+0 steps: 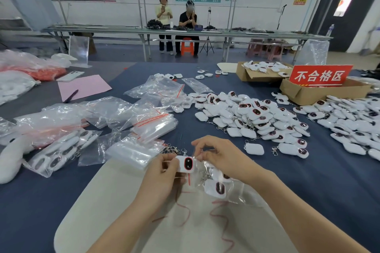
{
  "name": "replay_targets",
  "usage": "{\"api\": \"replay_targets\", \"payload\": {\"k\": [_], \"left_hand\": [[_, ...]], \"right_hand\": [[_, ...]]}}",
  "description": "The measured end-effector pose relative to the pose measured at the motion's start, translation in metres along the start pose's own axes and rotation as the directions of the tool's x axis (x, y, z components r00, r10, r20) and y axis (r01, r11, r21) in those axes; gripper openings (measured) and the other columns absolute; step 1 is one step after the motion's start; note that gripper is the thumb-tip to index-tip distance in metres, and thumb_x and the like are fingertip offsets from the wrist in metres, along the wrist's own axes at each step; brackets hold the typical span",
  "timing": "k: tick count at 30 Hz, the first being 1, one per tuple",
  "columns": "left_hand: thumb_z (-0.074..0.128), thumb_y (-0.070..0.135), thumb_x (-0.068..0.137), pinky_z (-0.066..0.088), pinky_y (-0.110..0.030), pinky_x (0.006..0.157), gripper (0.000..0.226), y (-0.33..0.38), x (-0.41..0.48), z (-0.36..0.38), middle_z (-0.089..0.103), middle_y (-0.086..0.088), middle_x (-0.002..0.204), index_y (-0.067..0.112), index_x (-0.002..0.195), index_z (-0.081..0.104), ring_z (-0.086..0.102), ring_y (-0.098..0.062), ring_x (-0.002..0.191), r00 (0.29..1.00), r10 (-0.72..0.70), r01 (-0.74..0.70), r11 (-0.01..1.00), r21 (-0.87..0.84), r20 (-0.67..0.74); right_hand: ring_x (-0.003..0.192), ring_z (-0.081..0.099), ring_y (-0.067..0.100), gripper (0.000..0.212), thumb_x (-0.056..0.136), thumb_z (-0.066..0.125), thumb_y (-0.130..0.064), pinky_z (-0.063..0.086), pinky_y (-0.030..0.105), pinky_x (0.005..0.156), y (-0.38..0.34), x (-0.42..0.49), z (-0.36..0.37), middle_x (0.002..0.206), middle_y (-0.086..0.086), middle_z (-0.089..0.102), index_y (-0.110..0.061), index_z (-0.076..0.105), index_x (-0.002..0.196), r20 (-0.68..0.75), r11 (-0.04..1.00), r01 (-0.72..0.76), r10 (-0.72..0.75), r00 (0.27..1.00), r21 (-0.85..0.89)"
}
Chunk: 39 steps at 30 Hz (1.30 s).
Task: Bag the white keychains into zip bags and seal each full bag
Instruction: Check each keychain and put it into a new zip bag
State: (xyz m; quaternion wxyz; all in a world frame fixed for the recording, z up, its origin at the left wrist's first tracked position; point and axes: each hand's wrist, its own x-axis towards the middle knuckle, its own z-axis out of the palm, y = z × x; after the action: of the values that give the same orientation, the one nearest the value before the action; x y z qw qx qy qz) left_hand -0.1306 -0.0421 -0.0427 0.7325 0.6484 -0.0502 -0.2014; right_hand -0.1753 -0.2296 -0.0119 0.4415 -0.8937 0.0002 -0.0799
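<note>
The left hand point(163, 170) is gripping a white keychain point(186, 164) at the mouth of a zip bag point(236, 190). The right hand point(219, 154) is pinching the bag's top edge. The bag, holding more keychains, is lying on a pale mat point(115, 201) by the table's point(308, 181) near edge.

Bright, even indoor light, barely any shadows. Edges bend fisheye-style, bags point(153, 124) left of centre glare, background's soft.
</note>
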Motion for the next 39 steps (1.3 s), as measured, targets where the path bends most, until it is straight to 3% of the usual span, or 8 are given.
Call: {"api": "replay_targets", "payload": {"k": [6,10,18,23,28,32,35,39], "left_hand": [[0.063,0.017,0.099,0.050,-0.018,0.058,0.007,0.009,-0.001,0.002,0.070,0.000,0.079,0.015,0.099,0.069,0.064,-0.005,0.063,0.975,0.147,-0.201,0.902,0.381,0.167],[0.043,-0.002,0.098,0.044,-0.024,0.055,0.036,0.017,-0.007,0.013,0.060,-0.001,0.064,0.016,0.076,0.066,0.056,-0.013,0.058,0.934,0.000,-0.182,0.861,0.476,0.357],[0.038,-0.007,0.099,0.048,-0.019,0.054,0.019,0.023,0.002,0.003,0.058,-0.019,0.080,-0.012,0.108,0.055,0.061,-0.014,0.059,0.796,-0.215,-0.075,0.892,0.445,0.566],[0.042,-0.005,0.095,0.037,-0.026,0.048,0.014,0.008,0.012,0.002,0.054,-0.004,0.061,0.001,0.090,0.054,0.053,-0.019,0.054,0.874,-0.152,-0.084,0.888,0.451,0.461],[0.043,0.010,0.084,0.036,-0.026,0.048,0.034,0.016,0.010,0.000,0.062,-0.015,0.069,0.012,0.096,0.075,0.048,-0.021,0.052,0.746,-0.308,-0.069,0.846,0.529,0.590],[0.037,-0.007,0.092,0.036,-0.021,0.041,0.059,0.027,0.019,-0.003,0.056,-0.001,0.051,0.032,0.081,0.081,0.042,-0.011,0.043,0.870,-0.106,-0.223,0.787,0.575,0.482],[0.041,-0.009,0.092,0.053,-0.026,0.077,0.052,0.028,0.029,-0.008,0.076,0.007,0.077,0.026,0.082,0.079,0.065,-0.004,0.073,0.926,0.177,-0.353,0.716,0.602,0.332],[0.044,-0.004,0.096,0.044,-0.013,0.052,0.043,0.028,0.040,-0.006,0.071,0.016,0.069,0.024,0.086,0.074,0.057,-0.002,0.051,0.935,0.339,-0.348,0.826,0.444,0.102]], "right_hand": [[0.110,0.059,-0.007,0.035,0.092,0.065,-0.010,0.045,0.017,0.097,-0.001,0.003,0.004,0.117,-0.017,0.066,-0.042,0.065,0.075,-0.001,1.000,0.009,-0.009,1.000,0.002],[0.107,0.059,-0.005,0.039,0.092,0.064,-0.012,0.043,0.025,0.103,-0.002,0.007,0.003,0.116,-0.016,0.066,-0.047,0.063,0.074,0.008,0.999,0.001,0.000,1.000,-0.049],[0.108,0.058,-0.007,0.033,0.091,0.067,-0.017,0.036,0.003,0.086,0.003,0.004,0.005,0.112,-0.023,0.063,-0.047,0.063,0.078,0.024,0.998,0.019,-0.018,1.000,-0.054],[0.105,0.061,-0.003,0.034,0.090,0.068,-0.016,0.039,0.005,0.086,0.009,0.006,0.010,0.111,-0.023,0.064,-0.048,0.063,0.079,0.010,0.999,0.038,-0.038,0.999,-0.036],[0.104,0.065,0.000,0.028,0.087,0.068,-0.017,0.045,0.010,0.087,0.009,0.007,0.012,0.111,-0.020,0.065,-0.043,0.067,0.079,0.067,0.999,0.028,-0.029,0.997,0.018],[0.111,0.063,-0.001,0.021,0.094,0.068,-0.024,0.047,0.016,0.095,0.012,0.008,0.003,0.112,-0.020,0.069,-0.045,0.069,0.099,0.032,0.999,0.042,-0.043,0.999,0.031],[0.107,0.062,-0.001,0.023,0.099,0.061,-0.030,0.053,0.023,0.092,0.023,0.007,-0.009,0.119,-0.023,0.064,-0.045,0.066,0.115,-0.134,0.998,-0.063,0.062,0.989,-0.008],[0.138,0.040,0.022,0.039,0.102,0.050,-0.024,0.029,0.039,0.117,0.048,0.015,-0.021,0.150,0.001,0.047,-0.028,0.052,0.141,-0.397,0.812,-0.350,0.162,0.903,-0.466]]}}
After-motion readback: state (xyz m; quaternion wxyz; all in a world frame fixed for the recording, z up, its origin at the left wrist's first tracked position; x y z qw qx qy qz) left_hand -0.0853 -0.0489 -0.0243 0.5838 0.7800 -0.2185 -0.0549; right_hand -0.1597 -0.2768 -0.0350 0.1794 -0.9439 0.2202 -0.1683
